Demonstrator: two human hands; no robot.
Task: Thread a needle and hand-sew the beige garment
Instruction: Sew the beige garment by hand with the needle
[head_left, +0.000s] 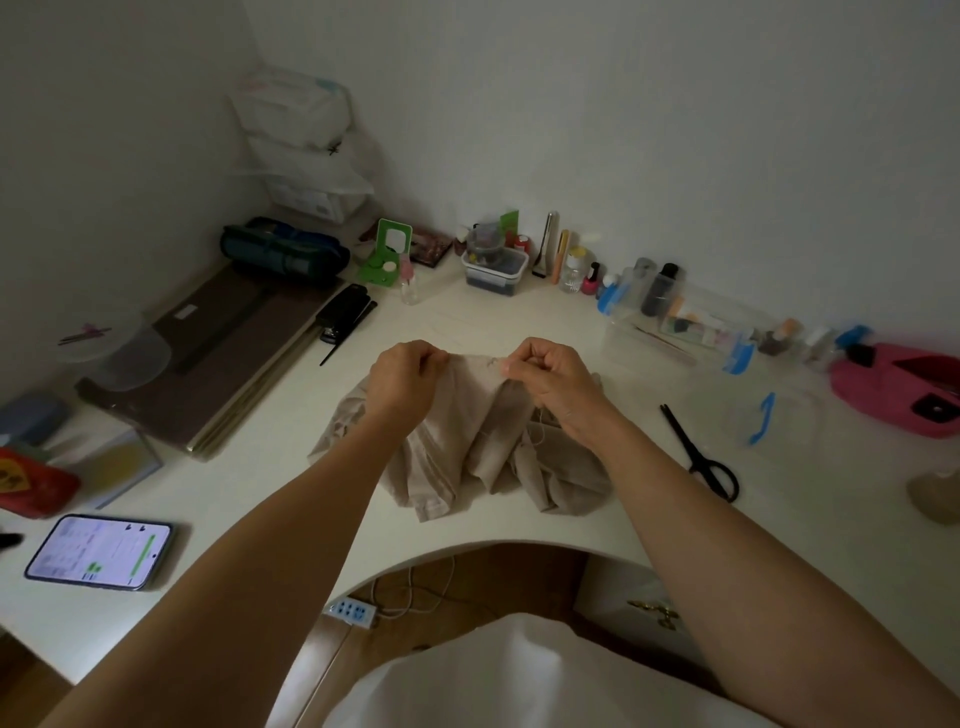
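The beige garment (467, 441) lies bunched on the white desk, its top edge lifted between both hands. My left hand (408, 376) grips the raised fabric edge with curled fingers. My right hand (545, 376) pinches the same edge a little to the right, thumb and fingers closed at the cloth. A thin pale thread (540, 423) trails down below my right wrist. The needle itself is too small to make out.
Black scissors (701, 457) lie right of the garment. A phone (98, 552) with a lit screen sits at front left. Brown boards (228, 358), a stapler (343, 312), bottles and small boxes (496, 267) line the back; a pink pouch (893, 387) is far right.
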